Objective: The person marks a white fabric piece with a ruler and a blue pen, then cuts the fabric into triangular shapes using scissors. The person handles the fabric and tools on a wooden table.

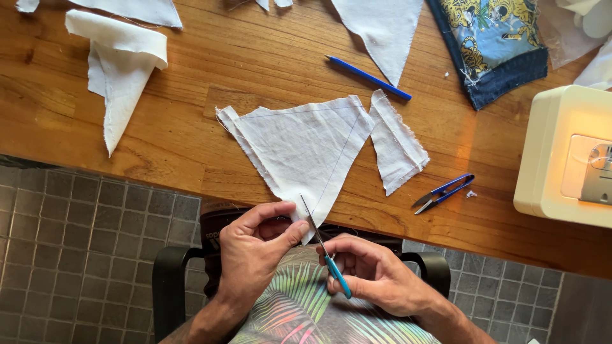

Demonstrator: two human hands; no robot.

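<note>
Trimming the tip of a white triangular cloth piece (pixel 306 153) at lower centre, overhanging the wooden desk (pixel 191 76).
Left hand (pixel 255 251) pinches the tip taut; right hand (pixel 376 274) clenches teal-handled scissors (pixel 325 245); best cut along the drawn line.

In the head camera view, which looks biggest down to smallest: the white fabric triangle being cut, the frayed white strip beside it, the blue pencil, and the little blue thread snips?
1. White fabric triangle
2. Frayed white strip
3. Blue pencil
4. Blue thread snips

All lie on the same table, so nearness hardly skews this.

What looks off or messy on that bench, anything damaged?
Nothing damaged. The white triangle hangs its tip over the table edge with frayed sides, pinched by the left hand; the right hand works teal scissors at it. Small thread scraps lie by the blue snips.
</note>
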